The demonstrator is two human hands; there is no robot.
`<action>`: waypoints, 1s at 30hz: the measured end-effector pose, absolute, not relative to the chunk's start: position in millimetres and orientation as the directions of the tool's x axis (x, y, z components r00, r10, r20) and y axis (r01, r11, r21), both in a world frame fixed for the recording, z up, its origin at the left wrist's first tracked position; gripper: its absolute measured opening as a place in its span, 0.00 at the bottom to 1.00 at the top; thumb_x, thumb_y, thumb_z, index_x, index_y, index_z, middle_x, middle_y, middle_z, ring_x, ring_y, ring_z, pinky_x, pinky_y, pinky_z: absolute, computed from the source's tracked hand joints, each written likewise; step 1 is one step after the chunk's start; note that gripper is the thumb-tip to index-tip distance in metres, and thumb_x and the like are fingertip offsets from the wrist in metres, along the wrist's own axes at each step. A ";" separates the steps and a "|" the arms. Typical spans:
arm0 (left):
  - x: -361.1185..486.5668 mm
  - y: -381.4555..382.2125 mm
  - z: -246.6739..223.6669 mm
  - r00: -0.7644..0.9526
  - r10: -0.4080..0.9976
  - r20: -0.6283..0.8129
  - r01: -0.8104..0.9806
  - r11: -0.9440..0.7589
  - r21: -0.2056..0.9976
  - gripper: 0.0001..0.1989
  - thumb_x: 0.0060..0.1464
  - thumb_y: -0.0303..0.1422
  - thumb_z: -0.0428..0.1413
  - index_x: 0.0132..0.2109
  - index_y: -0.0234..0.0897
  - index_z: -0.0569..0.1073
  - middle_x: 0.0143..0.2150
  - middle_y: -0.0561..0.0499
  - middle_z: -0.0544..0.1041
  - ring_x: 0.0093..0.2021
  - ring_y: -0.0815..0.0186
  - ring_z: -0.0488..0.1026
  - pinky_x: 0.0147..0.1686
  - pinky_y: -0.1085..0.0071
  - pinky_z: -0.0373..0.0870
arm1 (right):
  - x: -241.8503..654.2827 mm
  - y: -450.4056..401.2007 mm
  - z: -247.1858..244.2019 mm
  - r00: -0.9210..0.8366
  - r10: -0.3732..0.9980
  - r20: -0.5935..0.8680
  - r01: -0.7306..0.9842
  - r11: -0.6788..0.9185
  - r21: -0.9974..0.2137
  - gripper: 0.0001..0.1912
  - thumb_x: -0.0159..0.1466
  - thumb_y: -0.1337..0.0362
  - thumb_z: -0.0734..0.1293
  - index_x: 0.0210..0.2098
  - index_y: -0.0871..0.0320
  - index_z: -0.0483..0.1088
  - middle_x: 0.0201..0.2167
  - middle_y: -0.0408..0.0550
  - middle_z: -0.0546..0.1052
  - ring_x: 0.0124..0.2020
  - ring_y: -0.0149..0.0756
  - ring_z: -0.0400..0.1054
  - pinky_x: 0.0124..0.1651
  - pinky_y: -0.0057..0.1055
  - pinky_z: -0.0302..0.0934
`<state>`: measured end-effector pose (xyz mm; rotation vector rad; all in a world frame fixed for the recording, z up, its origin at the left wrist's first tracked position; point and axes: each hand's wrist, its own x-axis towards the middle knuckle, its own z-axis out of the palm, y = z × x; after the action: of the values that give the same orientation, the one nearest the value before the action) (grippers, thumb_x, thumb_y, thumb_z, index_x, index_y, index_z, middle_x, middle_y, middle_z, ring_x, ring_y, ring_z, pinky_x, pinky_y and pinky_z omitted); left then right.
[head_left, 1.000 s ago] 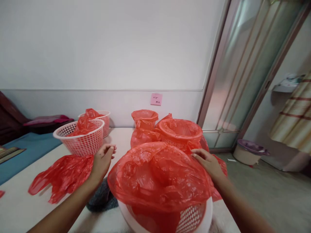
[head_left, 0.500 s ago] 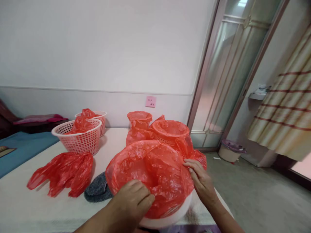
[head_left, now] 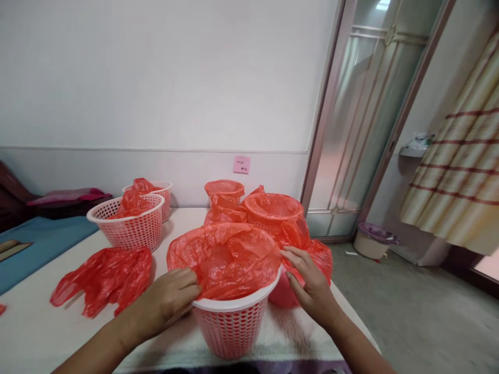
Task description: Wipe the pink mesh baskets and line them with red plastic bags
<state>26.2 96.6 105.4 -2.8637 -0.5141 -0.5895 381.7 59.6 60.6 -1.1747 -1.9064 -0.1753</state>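
Note:
A white perforated plastic basket [head_left: 231, 327] stands upright at the front of the table, its rim showing on the near side. A red plastic bag [head_left: 225, 262] lines it, crumpled inside and hanging over the far rim. My left hand [head_left: 167, 300] grips the bag's edge at the left of the rim. On the right side, my right hand [head_left: 310, 283] pinches the bag near the rim, with a bulge of red plastic behind it. A loose red plastic bag [head_left: 102, 280] lies left of my left hand.
Two pink perforated baskets [head_left: 127, 228] with red bags stand at the left, and two red-lined baskets [head_left: 273, 208] stand behind the front one. The white-covered table [head_left: 175, 221] ends near a blue mat [head_left: 42, 249]. A glass door [head_left: 351, 119] and a curtain [head_left: 448, 176] are at the right.
The front basket now stands upright and further from me, with its side in view. The bag sits lower and is sunk into it. Both hands have moved to the rim's sides, and the grey item is hidden.

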 end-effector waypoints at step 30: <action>12.9 87.2 74.4 0.614 0.396 0.683 0.641 -0.755 -0.139 0.16 0.61 0.31 0.51 0.56 0.37 0.68 0.48 0.44 0.77 0.49 0.60 0.73 0.50 0.61 0.71 | 337.1 32.4 57.7 -0.145 0.686 0.713 0.591 0.638 -0.494 0.06 0.67 0.68 0.58 0.33 0.54 0.63 0.31 0.44 0.68 0.34 0.35 0.64 0.37 0.31 0.61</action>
<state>12.9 87.2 74.4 -2.4708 -0.8309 -0.9150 337.1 32.4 57.7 -1.0234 -1.8273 0.1152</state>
